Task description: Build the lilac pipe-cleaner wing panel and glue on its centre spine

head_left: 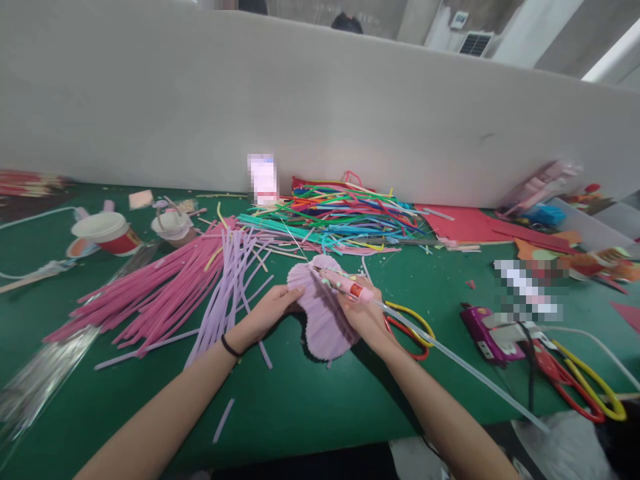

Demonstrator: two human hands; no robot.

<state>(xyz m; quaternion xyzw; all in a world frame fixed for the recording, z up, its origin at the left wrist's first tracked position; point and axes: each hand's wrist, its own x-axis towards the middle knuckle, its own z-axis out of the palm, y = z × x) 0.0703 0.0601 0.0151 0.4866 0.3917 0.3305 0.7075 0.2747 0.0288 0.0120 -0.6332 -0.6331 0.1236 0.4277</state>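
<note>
The scalloped, ribbed lilac piece of fuzzy stems [327, 330] is the landmark: it rests just above or on the green counter [280, 413], between the person's two hands, its long axis running mostly away from the body, with the far end leaning left and the near end slightly right. The left hand [273, 310] pinches its left edge, thumb laid on top and fingers curled beneath. The right hand [364, 313] is closed around a slim pink glue gun [343, 283] with a red label, at the piece's right side; whether those fingers also touch the piece cannot be told. The gun's nozzle points left and away, over the piece's far half, so near the surface that contact is unclear. From the gun's back end a long translucent glue stick [465, 357] slants to the right and nearer than the piece.

As for containers, well left of the piece and a little beyond it stands a white-lidded paper cup with a red band [117, 245], its contents hidden by the lid. Between that cup and the piece is a smaller pale cup [175, 230], thin sticks rising at its top, contents unclear. Far right of the piece, a clear plastic box [613, 223] sits among coloured scraps; what it holds is hard to make out.
</note>
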